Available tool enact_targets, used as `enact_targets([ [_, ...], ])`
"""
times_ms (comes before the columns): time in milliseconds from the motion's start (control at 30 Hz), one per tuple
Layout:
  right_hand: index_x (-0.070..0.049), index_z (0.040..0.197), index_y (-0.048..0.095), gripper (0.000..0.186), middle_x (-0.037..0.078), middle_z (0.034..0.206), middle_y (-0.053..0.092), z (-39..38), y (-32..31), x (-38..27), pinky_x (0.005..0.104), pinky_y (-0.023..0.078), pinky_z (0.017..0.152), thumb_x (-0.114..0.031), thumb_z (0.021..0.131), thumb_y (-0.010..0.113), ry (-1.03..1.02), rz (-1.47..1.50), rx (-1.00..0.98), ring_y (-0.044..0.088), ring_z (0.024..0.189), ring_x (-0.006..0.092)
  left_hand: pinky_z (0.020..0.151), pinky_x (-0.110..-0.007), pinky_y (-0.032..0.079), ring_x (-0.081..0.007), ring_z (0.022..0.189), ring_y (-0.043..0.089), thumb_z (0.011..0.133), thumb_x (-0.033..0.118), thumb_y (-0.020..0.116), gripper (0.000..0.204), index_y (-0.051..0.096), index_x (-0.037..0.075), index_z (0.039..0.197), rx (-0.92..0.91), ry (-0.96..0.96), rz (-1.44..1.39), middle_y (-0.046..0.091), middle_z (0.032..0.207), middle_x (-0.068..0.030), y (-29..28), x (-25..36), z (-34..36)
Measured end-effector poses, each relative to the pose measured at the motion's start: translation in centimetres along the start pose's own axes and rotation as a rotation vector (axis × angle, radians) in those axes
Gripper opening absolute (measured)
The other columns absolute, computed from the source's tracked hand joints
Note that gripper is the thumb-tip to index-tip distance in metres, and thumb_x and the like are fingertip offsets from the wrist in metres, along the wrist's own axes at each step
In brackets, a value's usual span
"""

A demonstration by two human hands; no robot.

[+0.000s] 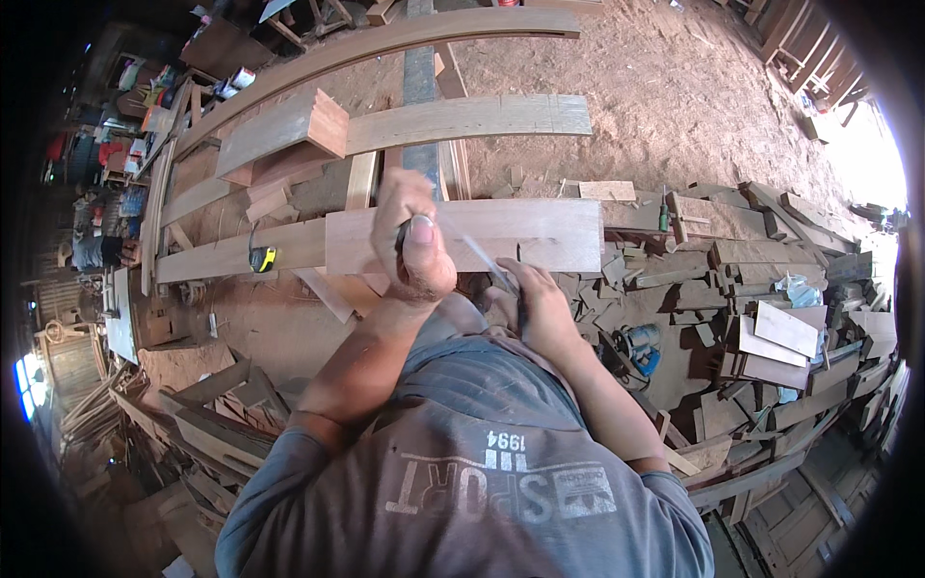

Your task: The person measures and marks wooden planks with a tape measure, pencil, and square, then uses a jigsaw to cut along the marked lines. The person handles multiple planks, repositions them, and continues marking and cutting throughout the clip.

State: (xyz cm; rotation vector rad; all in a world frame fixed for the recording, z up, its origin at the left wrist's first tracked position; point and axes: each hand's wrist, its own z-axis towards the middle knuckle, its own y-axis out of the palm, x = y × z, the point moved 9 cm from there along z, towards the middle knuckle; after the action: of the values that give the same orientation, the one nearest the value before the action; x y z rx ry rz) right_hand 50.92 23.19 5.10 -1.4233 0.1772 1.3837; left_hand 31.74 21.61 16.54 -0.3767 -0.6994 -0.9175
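My left hand (pixel 416 241) is raised over a pale wooden board (pixel 564 231), fingers curled and thumb up, partly smeared by motion. Something dark shows inside that fist, too little of it to name. My right hand (pixel 544 303) is closed at the board's near edge, close to my body. From its fingers a thin, pale, blurred blade-like strip (pixel 474 252) slants up and left toward my left hand. A dark part shows under the right fingers. Beside the strip, a short dark slot or mark (pixel 517 252) is on the board.
A yellow-and-black tape measure (pixel 262 258) lies on a plank to the left. Beyond are an angled wooden box piece (pixel 289 135) and long planks (pixel 472 118). To the right sit a green-handled tool (pixel 663 214), a blue power tool (pixel 641 352) and heaped offcuts (pixel 771 337).
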Motion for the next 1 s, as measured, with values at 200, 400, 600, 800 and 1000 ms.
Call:
enact_targets([
  [200,0.005,0.109,0.067,0.022,0.016,0.081,0.065,-5.0,-1.8,7.2,0.0364,0.051,0.067,-0.017,0.108,0.069,0.469,0.232,0.204,0.060,0.067,0.0203,0.103,-0.042,0.055,-0.0365,0.105,0.069,0.109,0.020,0.053,0.029,0.071,-0.003,0.112,-0.404,-0.130,0.241,0.070,0.108,-0.0212,5.3,-6.3,0.4],
  [400,0.006,0.130,0.067,0.027,0.022,0.105,0.076,-7.5,-3.0,8.9,0.0398,0.059,0.078,-0.011,0.108,0.067,0.470,-0.041,0.485,0.074,0.084,0.0334,0.103,-0.040,0.055,-0.0274,0.119,0.072,0.102,0.016,0.071,0.037,0.072,0.007,0.138,-0.878,-0.650,0.168,0.074,0.130,-0.0131,8.9,-19.7,-5.3],
  [600,0.004,0.141,0.061,0.034,0.013,0.108,0.073,-9.7,0.9,12.3,0.0288,0.058,0.073,-0.013,0.112,0.062,0.708,-0.004,0.485,0.069,0.075,0.0134,0.099,-0.049,0.056,-0.0431,0.112,0.071,0.099,0.035,0.077,0.046,0.075,0.013,0.139,-1.009,-0.612,0.303,0.074,0.112,-0.0237,12.4,-25.4,-8.5],
  [800,0.003,0.145,0.059,0.045,0.013,0.122,0.067,-12.7,-0.6,14.4,0.0345,0.053,0.101,-0.031,0.119,0.049,0.916,0.030,0.686,0.063,0.115,0.0184,0.085,-0.049,0.058,-0.0392,0.094,0.072,0.099,0.036,0.078,0.042,0.078,0.014,0.134,-1.034,-0.541,0.304,0.073,0.102,-0.0176,13.4,-25.6,-10.4],
  [1000,0.004,0.141,0.063,0.067,0.015,0.126,0.071,-8.4,-4.5,16.5,0.0412,0.055,0.105,-0.050,0.120,0.030,0.764,0.270,0.932,0.070,0.114,0.0260,0.072,-0.043,0.059,-0.0305,0.082,0.071,0.098,0.035,0.080,0.039,0.080,0.014,0.131,-0.986,-0.468,0.353,0.068,0.090,-0.0113,13.4,-25.2,-10.2],
])
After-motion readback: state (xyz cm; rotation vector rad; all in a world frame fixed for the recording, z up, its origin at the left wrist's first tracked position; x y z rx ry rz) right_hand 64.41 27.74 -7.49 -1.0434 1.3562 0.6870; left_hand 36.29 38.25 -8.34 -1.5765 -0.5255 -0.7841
